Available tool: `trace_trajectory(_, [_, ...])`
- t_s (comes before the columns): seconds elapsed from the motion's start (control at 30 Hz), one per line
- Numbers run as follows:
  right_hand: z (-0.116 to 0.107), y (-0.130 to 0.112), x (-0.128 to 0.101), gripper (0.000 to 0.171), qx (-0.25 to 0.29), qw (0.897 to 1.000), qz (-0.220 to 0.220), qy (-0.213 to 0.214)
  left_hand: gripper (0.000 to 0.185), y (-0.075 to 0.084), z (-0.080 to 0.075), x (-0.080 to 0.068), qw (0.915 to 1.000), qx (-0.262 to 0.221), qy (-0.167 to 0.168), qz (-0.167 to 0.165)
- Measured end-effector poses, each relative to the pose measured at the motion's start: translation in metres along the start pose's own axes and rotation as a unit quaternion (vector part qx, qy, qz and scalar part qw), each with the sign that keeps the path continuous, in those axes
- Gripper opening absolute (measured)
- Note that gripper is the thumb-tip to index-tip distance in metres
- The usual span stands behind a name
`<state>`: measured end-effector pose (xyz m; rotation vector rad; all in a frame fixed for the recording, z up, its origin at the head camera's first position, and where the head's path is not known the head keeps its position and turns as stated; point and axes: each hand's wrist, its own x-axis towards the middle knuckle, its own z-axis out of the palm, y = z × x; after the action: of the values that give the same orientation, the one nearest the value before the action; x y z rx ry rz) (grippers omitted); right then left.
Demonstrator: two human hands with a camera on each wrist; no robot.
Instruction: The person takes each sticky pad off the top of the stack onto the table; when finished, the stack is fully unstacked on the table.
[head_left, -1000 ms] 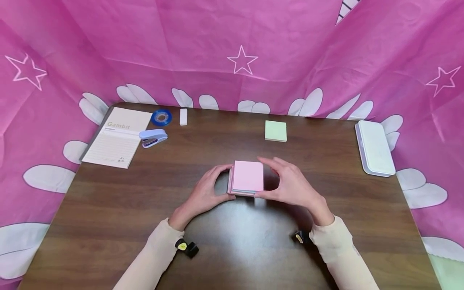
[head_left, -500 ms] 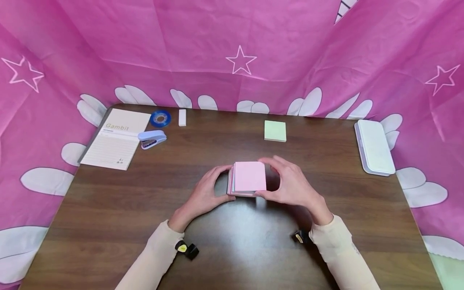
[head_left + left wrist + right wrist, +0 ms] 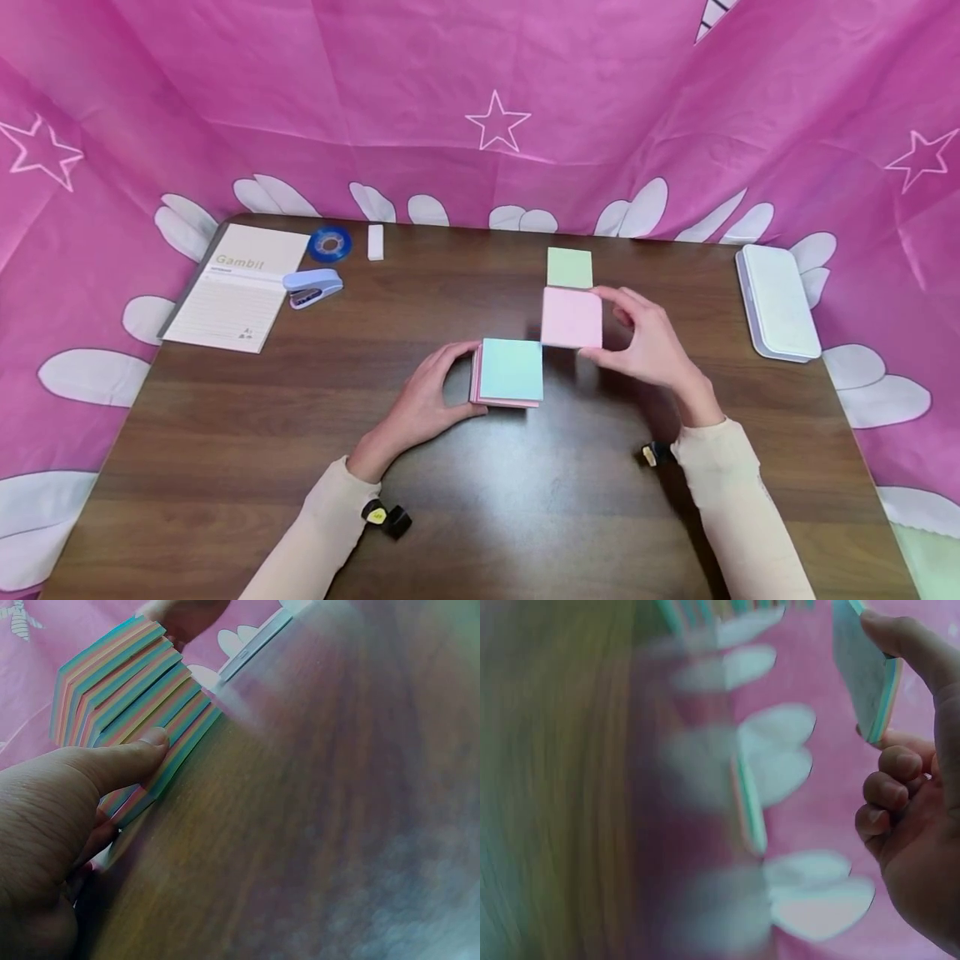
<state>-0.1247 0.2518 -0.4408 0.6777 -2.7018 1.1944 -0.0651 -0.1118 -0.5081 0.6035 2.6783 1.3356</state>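
Observation:
A tall stack of sticky note pads point(image 3: 512, 369) stands on the table in the head view, its top pad light blue. My left hand point(image 3: 423, 396) grips the low part of the stack from the left side; in the left wrist view the thumb point(image 3: 135, 759) presses on its striped edges. Up and to the right of the stack, my right hand point(image 3: 652, 342) pinches a pink-topped sticky note pad point(image 3: 572, 317) between thumb and fingers. In the right wrist view this pad point(image 3: 862, 671) is lifted, with its underside showing. Just behind it lies a light green sticky note pad point(image 3: 569, 267), partly covered.
At the left of the brown table point(image 3: 480, 517) lie a notebook point(image 3: 236, 287), a light blue stapler point(image 3: 312, 287), a roll of blue tape point(image 3: 330, 244) and a white eraser point(image 3: 376, 242). A white case point(image 3: 777, 302) rests at the right edge. Pink cloth point(image 3: 412, 108) hangs behind.
My right hand has lifted the pink-topped pad off the stack and carried it away and to the right, baring the light blue pad. The left hand keeps its place on the stack.

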Motion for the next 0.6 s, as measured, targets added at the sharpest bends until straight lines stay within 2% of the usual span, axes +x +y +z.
trace_trajectory(0.13, [-0.013, 0.032, 0.004, 0.079, -0.024, 0.999, 0.037, 0.011, 0.095, 0.000, 0.000, -0.001, 1.0000, 0.001, 0.000, 0.000])
trace_trajectory(0.3, [-0.026, 0.065, 0.007, 0.077, -0.035, 0.996, 0.084, -0.008, 0.095, -0.001, 0.001, -0.003, 1.0000, 0.001, 0.001, -0.001])
trace_trajectory(0.6, [-0.043, 0.098, 0.015, 0.078, -0.050, 0.986, 0.156, -0.037, 0.095, -0.001, 0.000, -0.002, 1.0000, 0.001, 0.001, 0.001])
